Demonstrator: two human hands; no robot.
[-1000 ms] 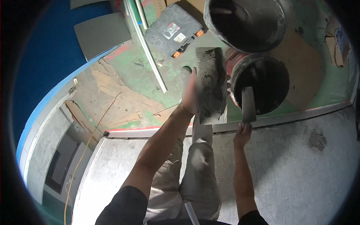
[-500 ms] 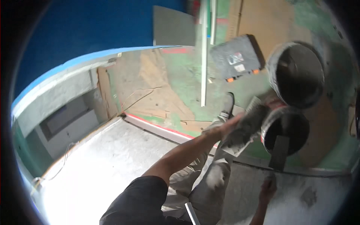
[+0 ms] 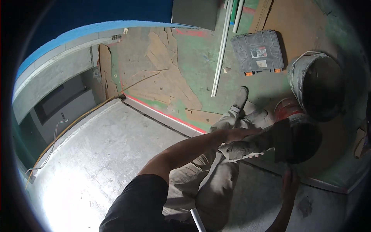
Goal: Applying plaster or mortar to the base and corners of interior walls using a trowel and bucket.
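My left hand (image 3: pixel 241 134) is closed around a long flat piece (image 3: pixel 247 149) coated in grey mortar, fingertips showing along its near edge. I cannot make out what the piece itself is. A trowel (image 3: pixel 283 143) with a broad dark rectangular blade stands against its right end, over the mouth of the smaller bucket. The trowel's handle is in my right hand (image 3: pixel 290 181), closed and partly in shadow. The smaller bucket (image 3: pixel 309 143), dark inside, has a red and white side and lies close beyond the trowel.
A larger mortar-smeared bucket (image 3: pixel 295 79) stands behind the smaller one. A grey tool case (image 3: pixel 258 54) with orange latches lies farther off, beside long white strips (image 3: pixel 222 54). Cardboard (image 3: pixel 166 77) covers part of the green floor. A cable (image 3: pixel 58 137) runs along the left ledge.
The mortar-coated piece has tipped flatter and shifted nearer me. The trowel blade has risen from the smaller bucket's near rim to the piece's right end. The whole view has shifted.
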